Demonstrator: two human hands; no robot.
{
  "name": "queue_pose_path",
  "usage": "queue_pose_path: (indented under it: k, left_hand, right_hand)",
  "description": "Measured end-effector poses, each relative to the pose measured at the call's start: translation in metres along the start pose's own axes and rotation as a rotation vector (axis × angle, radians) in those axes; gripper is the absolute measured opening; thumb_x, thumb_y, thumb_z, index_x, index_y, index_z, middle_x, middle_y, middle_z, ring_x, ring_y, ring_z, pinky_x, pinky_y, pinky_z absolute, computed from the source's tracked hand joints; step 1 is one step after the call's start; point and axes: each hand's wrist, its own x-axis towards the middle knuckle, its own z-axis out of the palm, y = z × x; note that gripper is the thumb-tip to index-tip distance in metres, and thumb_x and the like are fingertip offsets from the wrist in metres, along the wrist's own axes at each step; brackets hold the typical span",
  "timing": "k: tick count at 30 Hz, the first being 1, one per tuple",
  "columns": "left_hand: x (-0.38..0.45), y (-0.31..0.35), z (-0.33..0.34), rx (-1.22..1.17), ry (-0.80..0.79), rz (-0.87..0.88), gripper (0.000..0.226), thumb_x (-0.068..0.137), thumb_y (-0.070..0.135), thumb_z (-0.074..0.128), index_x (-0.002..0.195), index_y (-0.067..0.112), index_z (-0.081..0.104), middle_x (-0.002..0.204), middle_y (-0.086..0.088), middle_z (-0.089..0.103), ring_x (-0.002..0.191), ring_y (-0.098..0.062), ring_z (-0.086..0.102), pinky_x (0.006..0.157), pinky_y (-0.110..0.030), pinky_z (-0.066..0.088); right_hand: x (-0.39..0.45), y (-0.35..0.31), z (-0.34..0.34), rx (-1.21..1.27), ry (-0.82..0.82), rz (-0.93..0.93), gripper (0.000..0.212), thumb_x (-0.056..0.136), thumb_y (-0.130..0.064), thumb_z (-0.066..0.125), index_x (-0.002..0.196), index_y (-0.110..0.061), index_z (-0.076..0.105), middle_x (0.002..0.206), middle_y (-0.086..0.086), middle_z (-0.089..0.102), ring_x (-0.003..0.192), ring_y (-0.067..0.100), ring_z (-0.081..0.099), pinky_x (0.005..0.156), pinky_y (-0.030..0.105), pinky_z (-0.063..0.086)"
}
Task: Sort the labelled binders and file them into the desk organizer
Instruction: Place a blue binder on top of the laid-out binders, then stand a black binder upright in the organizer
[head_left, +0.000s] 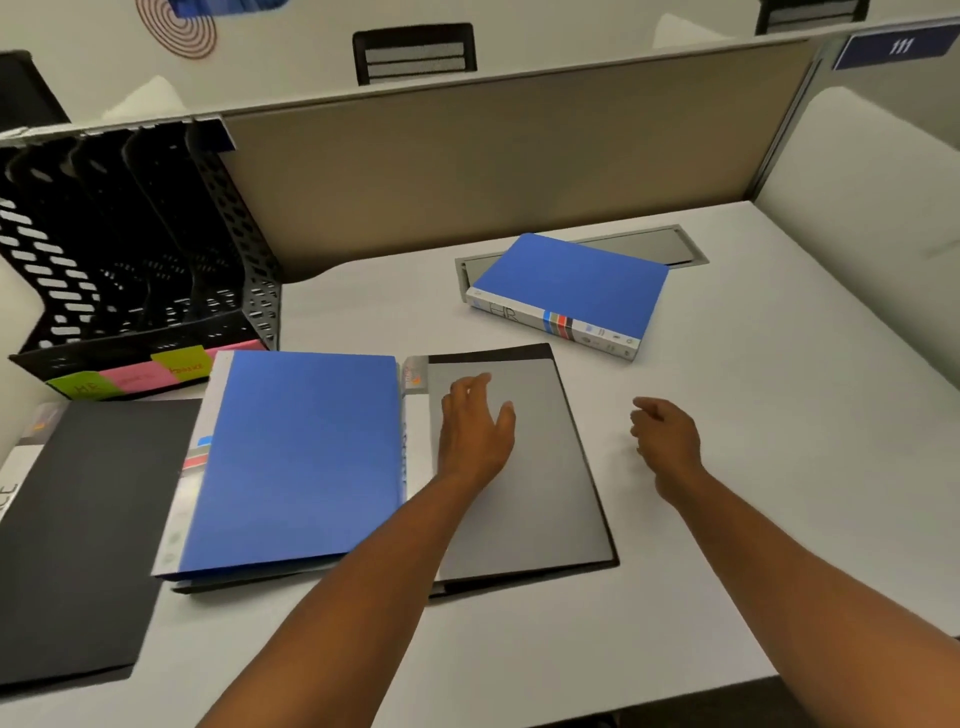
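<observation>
Flat black plastic binder (524, 467), centre frame, lying long axis running up-frame; left hand (475, 431) hovering over its upper part, fingers spread, gripping nothing (nearer hand); right hand (665, 434) idling beside its right edge, loosely curled, empty; black perforated desk organizer (130, 249) standing upper left.

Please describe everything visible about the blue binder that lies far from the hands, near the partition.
The far blue binder lies flat and closed, turned at an angle, partly over a grey hatch set in the desk. Its cover is plain blue, plastic-looking. The white spine faces the camera, marked "HR", with coloured stripes. No hand touches it.
</observation>
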Motion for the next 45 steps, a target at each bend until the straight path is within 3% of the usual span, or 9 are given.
queue_pose_path:
  k: [6,12,18,23,26,28,33,38,45]
  left_hand:
    - [0.013,0.043,0.054,-0.008,-0.051,0.02,0.052,0.099,0.032,0.053,0.147,0.016,0.039,0.15,-0.003,0.036,0.138,-0.019,0.034,0.109,-0.03,0.033]
    - [0.037,0.061,0.074,-0.085,-0.032,-0.129,0.049,0.1,0.033,0.054,0.145,0.02,0.042,0.149,-0.002,0.042,0.133,-0.019,0.046,0.11,-0.036,0.042]
    - [0.06,0.077,0.08,-0.187,0.03,-0.222,0.044,0.103,0.033,0.046,0.145,0.02,0.044,0.106,0.003,0.064,0.098,-0.011,0.062,0.085,-0.024,0.051]
    - [0.071,0.089,0.093,-0.244,-0.016,-0.292,0.047,0.103,0.035,0.047,0.147,0.021,0.041,0.101,0.0,0.067,0.088,-0.009,0.063,0.077,-0.019,0.052]
    - [0.075,0.1,0.098,-0.323,-0.114,-0.385,0.064,0.1,0.05,0.044,0.155,0.025,0.023,0.128,-0.006,0.063,0.115,-0.018,0.059,0.099,-0.033,0.049]
    - [0.074,0.107,0.102,-0.373,-0.181,-0.436,0.072,0.099,0.06,0.037,0.157,0.028,0.011,0.155,-0.004,0.04,0.14,-0.027,0.042,0.112,-0.042,0.038]
    - [0.061,0.117,0.107,-0.607,-0.183,-0.463,0.082,0.091,0.071,0.036,0.158,0.032,0.008,0.156,0.001,0.037,0.14,-0.026,0.041,0.107,-0.049,0.045]
    - [0.05,0.116,0.088,-0.819,-0.16,-0.455,0.063,0.094,0.051,0.057,0.147,0.025,0.036,0.137,0.0,0.056,0.119,-0.021,0.059,0.09,-0.038,0.055]
    - [0.013,0.105,0.065,-0.969,-0.213,-0.388,0.048,0.094,0.025,0.067,0.137,0.02,0.046,0.121,-0.004,0.068,0.103,-0.022,0.072,0.087,-0.036,0.059]
  right_hand:
    - [0.053,-0.028,-0.016,0.189,-0.148,0.114,0.032,0.099,-0.013,0.054,0.132,-0.012,0.058,0.121,0.005,0.063,0.097,0.021,0.069,0.085,0.035,0.055]
    - [0.091,-0.054,-0.021,0.506,-0.294,0.309,0.053,0.095,-0.012,0.063,0.144,-0.015,0.043,0.123,0.004,0.057,0.108,0.028,0.066,0.087,0.038,0.055]
    - [0.121,-0.059,-0.021,0.645,-0.422,0.48,0.044,0.086,-0.015,0.074,0.127,-0.008,0.061,0.123,0.008,0.061,0.083,0.018,0.066,0.061,0.026,0.05]
    - [0.131,-0.071,-0.017,0.558,-0.474,0.451,0.02,0.089,-0.017,0.072,0.106,-0.009,0.065,0.085,0.004,0.055,0.061,0.01,0.05,0.053,0.022,0.043]
    - [0.128,-0.074,-0.017,0.532,-0.51,0.401,0.016,0.093,-0.011,0.064,0.108,-0.01,0.067,0.084,0.004,0.056,0.059,0.007,0.047,0.051,0.019,0.042]
    - [0.12,-0.073,-0.02,0.567,-0.539,0.384,0.022,0.094,-0.01,0.062,0.115,-0.01,0.067,0.087,0.004,0.059,0.058,0.006,0.047,0.049,0.017,0.041]
    - [0.084,-0.057,-0.029,0.655,-0.575,0.355,0.029,0.096,-0.015,0.062,0.126,-0.013,0.063,0.105,0.007,0.065,0.056,0.007,0.054,0.048,0.017,0.045]
    - [0.042,-0.049,-0.036,0.632,-0.56,0.304,0.03,0.098,-0.016,0.06,0.127,-0.011,0.062,0.095,0.006,0.063,0.056,0.008,0.053,0.048,0.017,0.041]
    - [-0.016,-0.044,-0.055,0.551,-0.521,0.22,0.026,0.096,-0.021,0.063,0.12,-0.012,0.068,0.096,0.007,0.065,0.069,0.011,0.054,0.054,0.021,0.043]
